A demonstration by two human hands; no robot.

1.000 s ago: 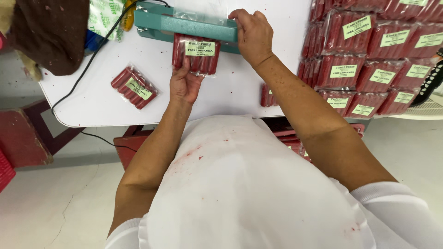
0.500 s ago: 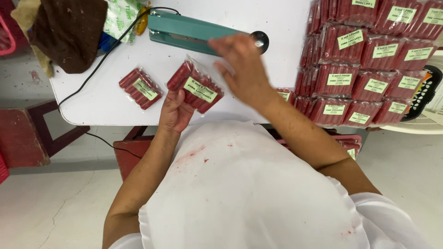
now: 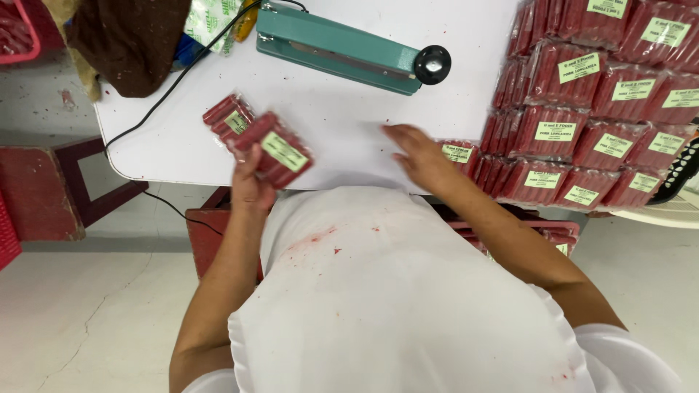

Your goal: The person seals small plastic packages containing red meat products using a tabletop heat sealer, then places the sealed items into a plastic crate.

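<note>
Nearest, a white apron (image 3: 393, 306) with red stains is seen, worn against splashes. Left hand (image 3: 251, 191) is clamped on a red sausage pack (image 3: 275, 151), lifted clear of the table (image 3: 342, 124) and tilted, label up, just above a second pack (image 3: 228, 118) lying flat at the near left edge. Right hand (image 3: 419, 154) is held flat and empty, fingers apart, over bare tabletop, close to a loose pack (image 3: 460, 155) at the foot of the stack (image 3: 590, 102), which is piled in rows on the right, labels outward. Beyond, a teal heat sealer (image 3: 342, 49) is set across the table, cord (image 3: 167, 91) trailing left. A brown cloth (image 3: 127, 40) lies at the far left corner.
</note>
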